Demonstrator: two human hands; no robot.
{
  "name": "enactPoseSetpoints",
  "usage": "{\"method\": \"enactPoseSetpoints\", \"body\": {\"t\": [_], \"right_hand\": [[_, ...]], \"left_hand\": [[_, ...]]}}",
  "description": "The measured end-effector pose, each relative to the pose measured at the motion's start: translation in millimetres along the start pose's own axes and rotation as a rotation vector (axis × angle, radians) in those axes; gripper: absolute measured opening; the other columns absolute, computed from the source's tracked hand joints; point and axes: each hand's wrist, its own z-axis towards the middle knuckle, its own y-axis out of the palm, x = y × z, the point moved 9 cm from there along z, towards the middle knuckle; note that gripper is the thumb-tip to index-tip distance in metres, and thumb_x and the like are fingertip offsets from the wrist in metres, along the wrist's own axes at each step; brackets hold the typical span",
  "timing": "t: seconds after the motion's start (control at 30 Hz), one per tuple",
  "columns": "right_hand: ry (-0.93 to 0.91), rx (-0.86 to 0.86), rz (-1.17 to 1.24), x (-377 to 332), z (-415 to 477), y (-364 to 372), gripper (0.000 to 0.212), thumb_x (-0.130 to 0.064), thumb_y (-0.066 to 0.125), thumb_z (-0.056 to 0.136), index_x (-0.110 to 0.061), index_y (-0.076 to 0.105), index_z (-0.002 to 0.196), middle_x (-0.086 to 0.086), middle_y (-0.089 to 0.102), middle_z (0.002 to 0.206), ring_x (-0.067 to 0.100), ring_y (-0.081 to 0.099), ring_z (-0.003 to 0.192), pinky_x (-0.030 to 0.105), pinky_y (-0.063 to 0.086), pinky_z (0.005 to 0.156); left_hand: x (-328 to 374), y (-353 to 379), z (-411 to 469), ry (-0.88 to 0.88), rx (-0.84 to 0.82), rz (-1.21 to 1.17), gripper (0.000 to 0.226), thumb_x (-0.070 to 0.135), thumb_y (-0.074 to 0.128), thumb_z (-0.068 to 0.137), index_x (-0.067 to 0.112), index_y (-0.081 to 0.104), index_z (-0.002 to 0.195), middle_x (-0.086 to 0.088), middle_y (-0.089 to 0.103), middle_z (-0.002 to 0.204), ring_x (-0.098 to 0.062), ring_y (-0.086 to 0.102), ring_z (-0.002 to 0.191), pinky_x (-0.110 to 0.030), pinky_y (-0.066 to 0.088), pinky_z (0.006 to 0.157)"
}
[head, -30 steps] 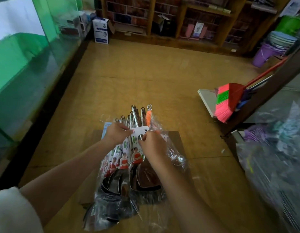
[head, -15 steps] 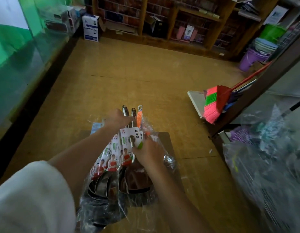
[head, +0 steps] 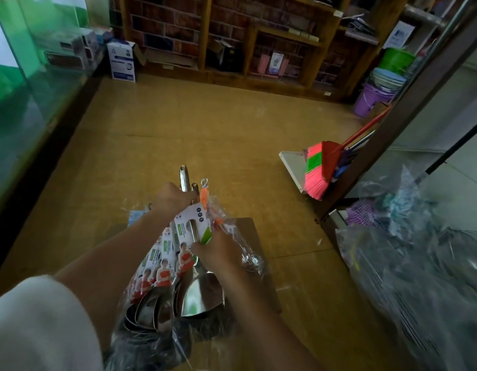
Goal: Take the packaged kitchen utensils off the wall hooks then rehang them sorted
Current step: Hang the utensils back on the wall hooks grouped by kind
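A bundle of packaged steel spatulas (head: 162, 287) with printed card labels lies fanned out below me, over a cardboard sheet (head: 258, 253) on the floor. My left hand (head: 170, 199) grips the metal handle tops at the far end of the bundle. My right hand (head: 218, 250) pinches the shaft of the top spatula (head: 199, 293) just below its white and green card (head: 193, 226). An orange-handled utensil (head: 204, 195) in clear wrap lies along the right side of the bundle.
A pink and green broom (head: 320, 170) leans on a dark door frame at the right, over a white board (head: 292, 167). Clear plastic-wrapped goods (head: 408, 263) fill the lower right. Wooden shelves (head: 258, 44) line the back, buckets (head: 373, 97) at the back right, a glass counter (head: 31, 97) at the left.
My left hand has slid up from the card labels to the metal handle tops. My right hand has kept its hold on the top spatula. The view has shifted right.
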Motion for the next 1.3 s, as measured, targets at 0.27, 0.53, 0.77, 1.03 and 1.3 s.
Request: {"method": "enactPoseSetpoints", "body": {"t": [0.27, 0.53, 0.77, 1.03, 1.3], "right_hand": [[-0.112, 0.022, 0.279, -15, -26, -63, 0.021, -0.025, 0.068, 0.090, -0.011, 0.071, 0.105, -0.003, 0.073, 0.090, -0.009, 0.061, 0.064, 0.014, 0.052, 0.064], [-0.143, 0.234, 0.347, 26, -89, -188, 0.007, -0.028, 0.069, 0.090, -0.023, 0.067, 0.085, -0.011, 0.071, 0.085, 0.008, 0.066, 0.080, 0.033, 0.055, 0.077], [-0.068, 0.458, 0.395, 118, -199, -323, 0.014, -0.032, 0.067, 0.092, -0.022, 0.070, 0.101, -0.015, 0.074, 0.094, 0.000, 0.068, 0.085, 0.024, 0.056, 0.076], [0.030, 0.851, 0.329, 247, -409, -476, 0.016, -0.027, 0.070, 0.093, -0.026, 0.061, 0.079, -0.029, 0.062, 0.062, -0.011, 0.055, 0.061, 0.008, 0.037, 0.058], [0.118, 1.199, 0.269, 330, -641, -568, 0.027, -0.031, 0.071, 0.092, -0.015, 0.056, 0.076, -0.014, 0.057, 0.058, 0.001, 0.051, 0.056, 0.019, 0.039, 0.056]], "left_hand": [[85, -22, -39, 0.116, 0.033, -0.091, 0.048, 0.032, 0.079, 0.078, 0.010, 0.044, 0.054, -0.002, 0.042, 0.053, -0.016, 0.042, 0.047, -0.024, 0.030, 0.044], [214, 23, -144, 0.353, -0.121, -0.240, 0.035, 0.023, 0.084, 0.077, 0.001, 0.059, 0.065, -0.008, 0.048, 0.059, -0.023, 0.052, 0.050, -0.029, 0.050, 0.045], [341, 131, -296, 0.612, -0.338, -0.228, 0.031, 0.027, 0.082, 0.079, -0.002, 0.070, 0.081, -0.012, 0.061, 0.069, -0.023, 0.061, 0.060, -0.038, 0.055, 0.058], [453, 264, -548, 0.912, -0.608, -0.259, 0.042, 0.032, 0.086, 0.072, -0.005, 0.065, 0.068, -0.010, 0.053, 0.060, -0.019, 0.051, 0.053, -0.027, 0.041, 0.049], [500, 337, -814, 1.155, -0.901, -0.321, 0.033, 0.031, 0.087, 0.071, 0.007, 0.065, 0.075, -0.008, 0.065, 0.073, -0.019, 0.061, 0.063, -0.037, 0.057, 0.059]]}}
